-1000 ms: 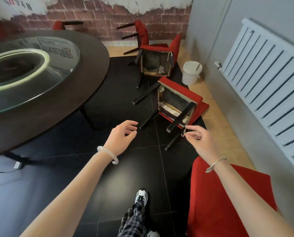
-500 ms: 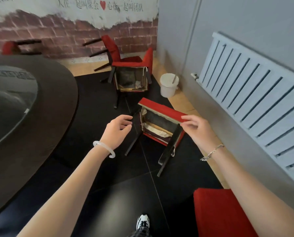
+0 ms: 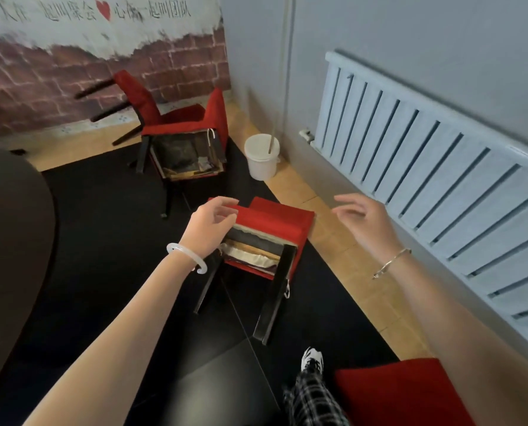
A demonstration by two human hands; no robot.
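Note:
A red upholstered chair (image 3: 276, 221) lies tipped over on the black floor, its underside and dark legs (image 3: 275, 296) facing me. My left hand (image 3: 210, 229), with a white bangle on its wrist, is at the left corner of the red seat edge. Its fingers and thumb are spread in a loose curve and touch the corner; no firm grip shows. My right hand (image 3: 365, 224), wearing a thin bracelet, hovers with relaxed fingers to the right of the chair, apart from it and holding nothing.
A second red chair (image 3: 192, 121) lies overturned near the brick wall. A white bucket (image 3: 262, 156) stands in the corner. A pale blue radiator (image 3: 441, 167) lines the right wall. A dark round table (image 3: 7, 241) fills the left, and a red seat (image 3: 404, 395) sits by my leg.
I have stepped closer to the tipped chair. My left hand moved forward to the seat's left corner. My right hand came off the chair and swung out to the right.

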